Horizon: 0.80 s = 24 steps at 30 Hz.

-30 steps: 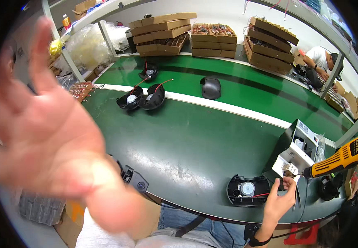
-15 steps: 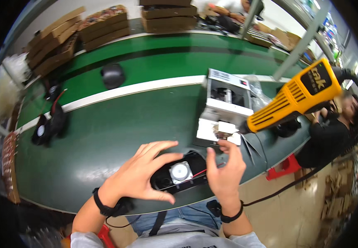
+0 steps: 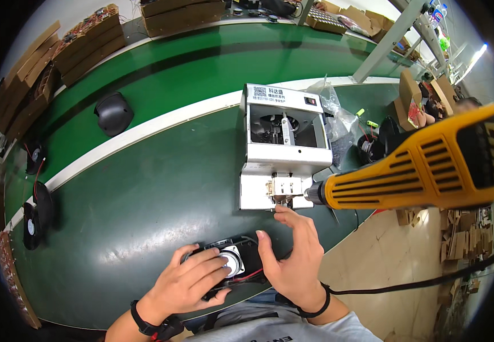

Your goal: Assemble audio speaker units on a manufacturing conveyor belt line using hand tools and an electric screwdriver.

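A black plastic speaker housing (image 3: 251,251) lies at the bench's near edge, with a round silver speaker driver (image 3: 235,259) in a square frame and a red wire. Over its left part lies my left hand (image 3: 193,279), fingers bent across the driver and thumb at the near side, gripping it. My right hand (image 3: 295,256) is open, thumb apart from the fingers; its fingertips are at the front of a white screw feeder (image 3: 284,157). No held item shows there. A yellow electric screwdriver (image 3: 395,171) points its chuck at the feeder's outlet, with neither hand on it.
Another black housing (image 3: 113,114) rests on the green belt (image 3: 201,68) beyond a white rail. Black speaker parts (image 3: 37,216) lie at the far left. Clear plastic bags (image 3: 338,119) sit behind the feeder. A dark cable (image 3: 418,284) crosses at right. Cardboard trays (image 3: 87,45) line the back.
My left hand has come down from spread above the housing onto it. My right hand stays by the feeder. The view has shifted, and the screwdriver appears larger and closer.
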Each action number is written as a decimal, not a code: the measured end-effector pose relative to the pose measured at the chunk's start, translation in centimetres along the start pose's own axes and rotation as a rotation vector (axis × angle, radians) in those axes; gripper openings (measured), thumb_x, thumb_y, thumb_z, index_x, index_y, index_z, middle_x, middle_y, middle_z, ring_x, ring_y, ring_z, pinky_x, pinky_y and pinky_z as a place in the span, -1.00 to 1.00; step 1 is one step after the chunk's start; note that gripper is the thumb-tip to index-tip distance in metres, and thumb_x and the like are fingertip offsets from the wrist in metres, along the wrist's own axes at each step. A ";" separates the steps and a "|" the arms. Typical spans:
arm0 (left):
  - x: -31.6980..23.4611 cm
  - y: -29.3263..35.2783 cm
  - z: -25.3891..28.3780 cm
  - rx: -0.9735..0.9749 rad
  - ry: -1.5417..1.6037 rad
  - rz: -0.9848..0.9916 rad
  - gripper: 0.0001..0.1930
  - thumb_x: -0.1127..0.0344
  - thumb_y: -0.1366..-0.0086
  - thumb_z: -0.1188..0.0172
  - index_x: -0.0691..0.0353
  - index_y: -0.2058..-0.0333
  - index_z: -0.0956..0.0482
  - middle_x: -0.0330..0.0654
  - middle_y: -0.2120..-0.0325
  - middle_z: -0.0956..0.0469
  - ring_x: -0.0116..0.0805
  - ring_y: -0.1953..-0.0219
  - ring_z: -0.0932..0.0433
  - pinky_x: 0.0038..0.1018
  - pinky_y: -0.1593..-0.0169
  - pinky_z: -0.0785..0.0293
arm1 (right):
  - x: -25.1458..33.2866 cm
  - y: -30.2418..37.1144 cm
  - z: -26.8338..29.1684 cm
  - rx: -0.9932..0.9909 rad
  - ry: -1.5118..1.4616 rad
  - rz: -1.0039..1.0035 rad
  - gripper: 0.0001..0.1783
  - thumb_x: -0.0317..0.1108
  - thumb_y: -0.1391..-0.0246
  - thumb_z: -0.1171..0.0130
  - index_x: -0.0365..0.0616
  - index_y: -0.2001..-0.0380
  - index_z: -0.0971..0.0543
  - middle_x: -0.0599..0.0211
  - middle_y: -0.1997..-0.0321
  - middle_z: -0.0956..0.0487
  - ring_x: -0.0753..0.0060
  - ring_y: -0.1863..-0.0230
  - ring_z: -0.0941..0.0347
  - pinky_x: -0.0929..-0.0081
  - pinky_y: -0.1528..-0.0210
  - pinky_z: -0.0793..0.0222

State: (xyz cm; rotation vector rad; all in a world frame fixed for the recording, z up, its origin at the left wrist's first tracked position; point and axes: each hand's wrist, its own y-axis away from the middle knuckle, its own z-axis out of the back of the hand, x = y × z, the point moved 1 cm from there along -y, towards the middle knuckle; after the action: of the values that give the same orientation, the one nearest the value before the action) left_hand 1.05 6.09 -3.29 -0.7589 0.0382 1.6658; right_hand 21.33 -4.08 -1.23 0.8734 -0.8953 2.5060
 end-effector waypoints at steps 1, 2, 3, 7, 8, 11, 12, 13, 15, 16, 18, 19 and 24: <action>0.0 -0.1 0.0 -0.009 -0.014 0.002 -0.67 0.20 -0.10 -0.43 0.14 0.15 -0.72 -0.26 0.10 -0.66 -0.29 -0.08 -0.62 -0.12 -0.20 -0.44 | 0.1 -0.2 0.0 0.002 0.004 -0.009 -0.54 -0.49 0.00 -0.44 -0.35 0.04 -0.52 -0.07 0.00 -0.63 -0.10 0.06 -0.56 0.16 -0.01 -0.49; 0.0 0.0 0.0 -0.003 -0.005 0.002 -0.67 0.20 -0.10 -0.43 0.14 0.15 -0.72 -0.26 0.10 -0.66 -0.29 -0.08 -0.62 -0.12 -0.20 -0.44 | 0.2 -0.4 0.0 0.009 0.014 -0.004 -0.54 -0.49 0.01 -0.45 -0.35 0.04 -0.52 -0.07 0.00 -0.63 -0.10 0.07 -0.56 0.16 -0.02 -0.48; 0.1 0.1 0.2 -0.005 -0.024 -0.001 -0.68 0.20 -0.11 -0.42 0.14 0.15 -0.73 -0.26 0.11 -0.67 -0.30 -0.07 -0.62 -0.12 -0.20 -0.44 | 0.3 -0.5 0.0 0.017 0.024 0.002 -0.54 -0.49 0.01 -0.45 -0.35 0.05 -0.52 -0.06 0.01 -0.63 -0.09 0.07 -0.56 0.17 -0.03 -0.48; 1.1 0.3 0.5 -0.021 -0.050 -0.001 -0.71 0.19 -0.13 -0.40 0.14 0.18 -0.76 -0.27 0.11 -0.70 -0.33 -0.06 -0.63 -0.16 -0.20 -0.45 | 0.2 -1.3 0.2 0.046 0.070 -0.011 -0.54 -0.48 0.02 -0.47 -0.34 0.06 -0.53 -0.05 0.02 -0.65 -0.07 0.12 -0.60 0.25 0.03 -0.52; 1.4 0.4 0.5 -0.030 -0.046 0.013 -0.72 0.19 -0.14 -0.40 0.14 0.18 -0.76 -0.28 0.11 -0.70 -0.34 -0.06 -0.63 -0.17 -0.21 -0.44 | 0.1 -1.5 0.2 0.064 0.087 -0.031 -0.54 -0.48 0.02 -0.47 -0.34 0.05 -0.53 -0.05 0.03 -0.65 -0.03 0.12 -0.62 0.30 0.07 -0.53; 2.0 0.5 0.4 -0.044 -0.016 0.023 -0.75 0.16 -0.17 -0.39 0.08 0.20 -0.78 -0.30 0.09 -0.68 -0.32 -0.08 -0.60 -0.21 -0.24 -0.43 | 0.7 -1.7 0.4 0.078 0.104 -0.097 -0.55 -0.50 0.04 -0.46 -0.32 0.07 -0.54 0.01 0.06 -0.65 0.02 0.13 -0.62 0.32 0.07 -0.52; 2.4 0.6 0.4 -0.057 0.006 0.024 -0.76 0.14 -0.19 -0.40 0.06 0.20 -0.79 -0.30 0.08 -0.67 -0.30 -0.09 -0.58 -0.22 -0.25 -0.43 | 0.7 -1.7 0.2 0.068 0.092 -0.138 -0.57 -0.52 0.07 -0.44 -0.31 0.09 -0.55 0.06 0.09 -0.65 0.04 0.14 -0.59 0.29 0.03 -0.49; 3.0 0.4 0.7 -0.027 -0.037 -0.057 -0.71 0.07 0.00 -0.54 0.00 0.30 -0.81 -0.23 0.12 -0.64 -0.20 -0.03 -0.56 -0.19 -0.12 -0.53 | 0.5 -1.6 -0.1 0.053 0.092 -0.101 -0.58 -0.52 0.08 -0.44 -0.32 0.10 -0.56 0.06 0.11 -0.65 0.03 0.13 -0.59 0.27 0.01 -0.49; 3.4 1.7 0.8 0.019 0.001 -0.022 -0.74 0.06 -0.12 -0.50 -0.04 0.23 -0.83 -0.25 0.12 -0.64 -0.22 -0.06 -0.53 -0.21 -0.12 -0.54 | 1.1 -2.3 0.5 0.132 0.090 -0.140 -0.65 -0.50 0.05 -0.42 -0.34 0.16 -0.58 0.03 0.18 -0.62 -0.01 0.17 -0.60 0.18 0.10 -0.51; 3.9 1.1 0.8 0.056 0.058 -0.047 -0.76 0.07 -0.16 -0.47 -0.05 0.21 -0.83 -0.25 0.12 -0.64 -0.23 -0.08 -0.51 -0.22 -0.12 -0.54 | 1.6 -2.8 1.3 0.158 0.142 -0.179 -0.72 -0.48 -0.02 -0.41 -0.34 0.20 -0.61 0.02 0.25 -0.60 -0.05 0.23 -0.60 0.13 0.21 -0.53; 4.1 0.4 -0.2 -0.085 0.269 -0.049 -0.58 0.23 -0.18 -0.43 0.09 -0.04 -0.69 -0.16 0.00 -0.64 -0.15 -0.02 -0.62 -0.10 0.00 -0.60 | 1.8 -2.7 1.6 0.180 0.143 -0.175 -0.60 -0.42 -0.05 -0.43 -0.40 0.10 -0.55 -0.11 0.19 -0.60 -0.21 0.15 -0.61 0.08 0.07 -0.56; 4.5 1.2 0.1 0.010 0.257 -0.048 -0.57 0.19 -0.15 -0.45 0.08 -0.02 -0.71 -0.15 -0.04 -0.63 -0.10 -0.11 -0.57 -0.06 -0.10 -0.56 | 1.0 -2.3 0.5 0.174 0.098 -0.169 -0.60 -0.45 -0.03 -0.43 -0.40 0.09 -0.55 -0.13 0.15 -0.61 -0.17 0.14 -0.62 0.11 0.07 -0.56; 5.3 2.2 0.2 0.040 0.213 -0.062 -0.62 0.30 -0.24 -0.35 -0.05 -0.05 -0.75 -0.20 -0.04 -0.62 -0.10 -0.17 -0.54 -0.14 -0.22 -0.53 | 0.0 -1.7 -0.2 0.144 0.111 -0.183 -0.66 -0.43 0.06 -0.47 -0.36 0.21 -0.64 -0.04 0.25 -0.64 -0.02 0.30 -0.61 0.27 0.30 -0.49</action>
State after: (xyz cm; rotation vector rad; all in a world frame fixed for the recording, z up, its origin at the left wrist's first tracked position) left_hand -1.23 10.24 -6.61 -0.8963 0.1954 1.5158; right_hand 22.06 -2.67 -0.55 0.8102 -0.5785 2.4545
